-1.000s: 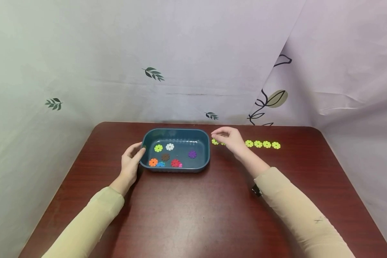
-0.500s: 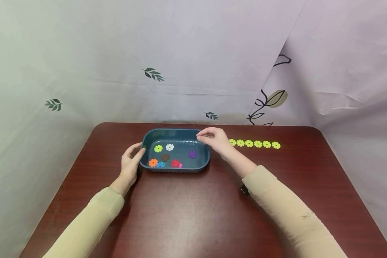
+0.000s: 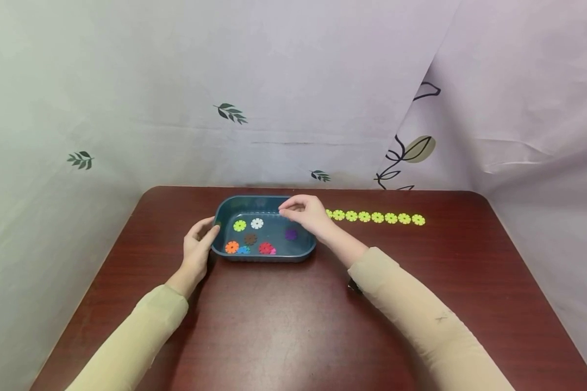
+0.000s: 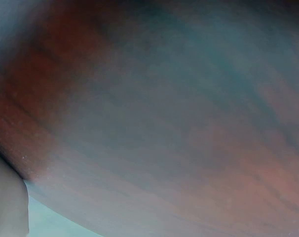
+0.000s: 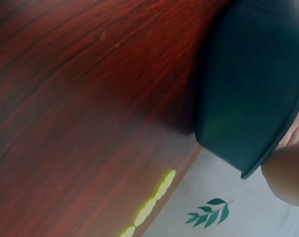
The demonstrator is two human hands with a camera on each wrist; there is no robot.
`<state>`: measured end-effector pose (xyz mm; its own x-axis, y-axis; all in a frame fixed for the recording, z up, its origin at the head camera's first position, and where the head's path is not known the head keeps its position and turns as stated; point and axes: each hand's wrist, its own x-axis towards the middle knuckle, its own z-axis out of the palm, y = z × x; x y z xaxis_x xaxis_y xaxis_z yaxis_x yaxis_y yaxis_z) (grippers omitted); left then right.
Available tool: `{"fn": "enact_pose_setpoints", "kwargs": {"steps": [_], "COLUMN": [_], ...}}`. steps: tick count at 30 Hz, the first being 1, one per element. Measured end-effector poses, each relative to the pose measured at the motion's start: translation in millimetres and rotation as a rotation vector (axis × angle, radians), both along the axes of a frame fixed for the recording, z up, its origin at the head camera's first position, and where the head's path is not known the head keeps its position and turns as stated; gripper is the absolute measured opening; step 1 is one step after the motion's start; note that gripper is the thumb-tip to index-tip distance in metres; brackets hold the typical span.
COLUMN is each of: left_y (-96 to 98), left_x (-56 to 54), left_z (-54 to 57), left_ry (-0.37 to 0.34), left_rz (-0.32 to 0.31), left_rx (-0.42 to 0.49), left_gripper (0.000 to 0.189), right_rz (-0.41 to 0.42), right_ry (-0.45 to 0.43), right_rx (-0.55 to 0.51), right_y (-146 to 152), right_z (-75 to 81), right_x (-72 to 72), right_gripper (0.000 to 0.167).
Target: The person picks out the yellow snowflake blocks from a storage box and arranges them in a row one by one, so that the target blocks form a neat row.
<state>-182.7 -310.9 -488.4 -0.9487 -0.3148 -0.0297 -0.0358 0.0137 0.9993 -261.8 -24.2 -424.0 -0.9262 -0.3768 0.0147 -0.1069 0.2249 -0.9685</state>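
Note:
In the head view my left hand [image 3: 198,244] grips the left end of a dark teal plastic basin [image 3: 265,259], thumb over the rim. My right hand [image 3: 305,213] hovers over the basin's right side, fingers loosely bent, with nothing visible between them. Flower-shaped plastic discs lie inside: yellow-green [image 3: 239,225], white [image 3: 257,223], brown [image 3: 250,239], orange [image 3: 232,247], blue [image 3: 243,250], red [image 3: 266,248], pink and purple [image 3: 291,234]. The right wrist view shows the basin's outer wall [image 5: 248,79] and part of the right hand [image 5: 287,173]. The left wrist view is mostly blurred.
A straight row of several yellow-green flower discs [image 3: 364,216] runs rightward from beside the basin along the back of the dark red wooden table [image 3: 283,326]. Patterned cloth [image 3: 283,108] hangs behind the table's far edge.
My right hand has moved left from the left end of the disc row to over the basin, uncovering more of the row. The left hand keeps its grip on the basin.

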Motion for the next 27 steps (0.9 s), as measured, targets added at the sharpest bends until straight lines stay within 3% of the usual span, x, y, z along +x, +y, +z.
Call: {"fn": "enact_pose_setpoints", "kwargs": {"steps": [20,27], "left_y": [-0.9,-2.1], "left_x": [0.3,-0.5], "left_z": [-0.7,-1.0], "left_ry": [0.01,0.016], "left_rz": [-0.003,0.0], "left_rx": [0.013,0.016], "left_gripper": [0.04,0.038], "right_rz": [0.042,0.096], "right_ry": [0.076,0.032], "right_rx": [0.137,0.136], "right_y": [-47.7,-65.5], "right_z": [-10.3,-13.9], "right_x": [-11.5,-12.5], "right_gripper": [0.013,0.017]}}
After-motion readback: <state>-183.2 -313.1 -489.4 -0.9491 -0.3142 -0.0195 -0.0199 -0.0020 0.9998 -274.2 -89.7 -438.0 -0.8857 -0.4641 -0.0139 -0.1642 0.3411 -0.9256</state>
